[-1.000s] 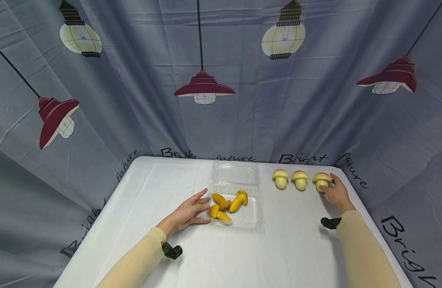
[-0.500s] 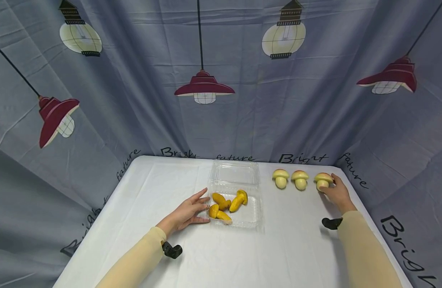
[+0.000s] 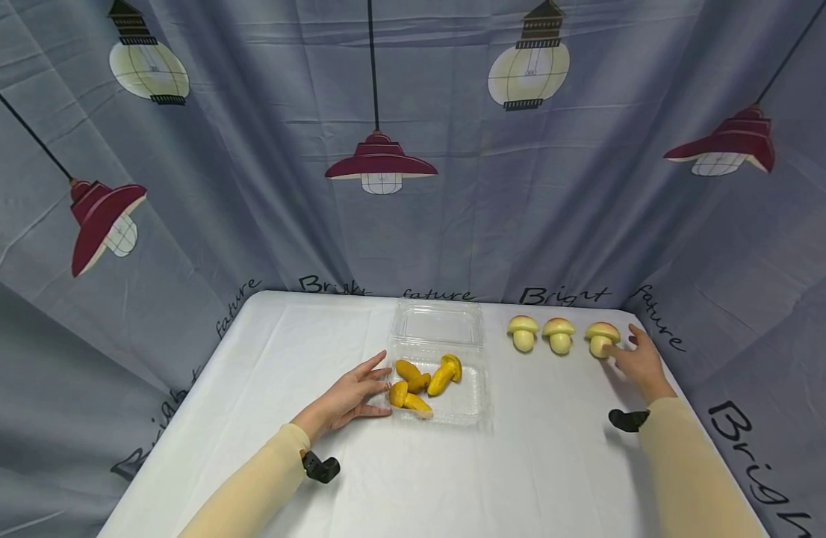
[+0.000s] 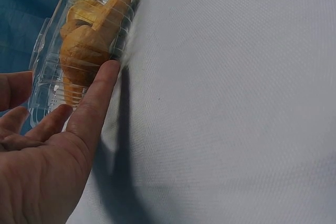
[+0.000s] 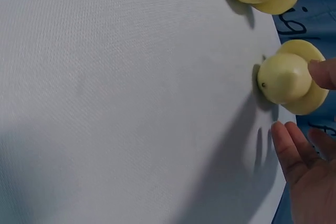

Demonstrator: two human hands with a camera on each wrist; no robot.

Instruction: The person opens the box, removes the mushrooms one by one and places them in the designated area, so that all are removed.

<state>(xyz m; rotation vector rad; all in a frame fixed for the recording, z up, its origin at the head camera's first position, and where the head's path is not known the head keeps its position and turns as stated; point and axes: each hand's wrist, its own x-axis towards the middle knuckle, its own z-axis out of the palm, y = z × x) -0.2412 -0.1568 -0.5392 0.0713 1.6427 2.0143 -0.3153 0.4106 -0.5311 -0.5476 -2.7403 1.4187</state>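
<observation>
A clear plastic clamshell box (image 3: 463,403) lies with its lid folded back at mid-table. Several orange-yellow toy mushrooms (image 3: 445,375) are in its left part. My left hand (image 3: 349,396) rests spread along the box's left side, fingertips at its wall (image 4: 50,90). At the back right stand three pale green-yellow mushrooms with rounded caps, the left one (image 3: 523,333), the middle one (image 3: 559,335) and the right one (image 3: 602,340). Around that right mushroom my right hand (image 3: 641,365) is spread, the thumb overlapping it in the right wrist view and the other fingers apart from it.
A white cloth covers the table (image 3: 534,463), whose far edge meets a grey-blue curtain (image 3: 399,239) printed with lamps and lettering. The raised lid (image 3: 438,325) extends behind the box. Black wrist cameras (image 3: 321,467) sit on both sleeves.
The right mushroom has shifted slightly right, then my right hand's fingers have spread off it and the hand has drawn back to the right. My left hand has not moved.
</observation>
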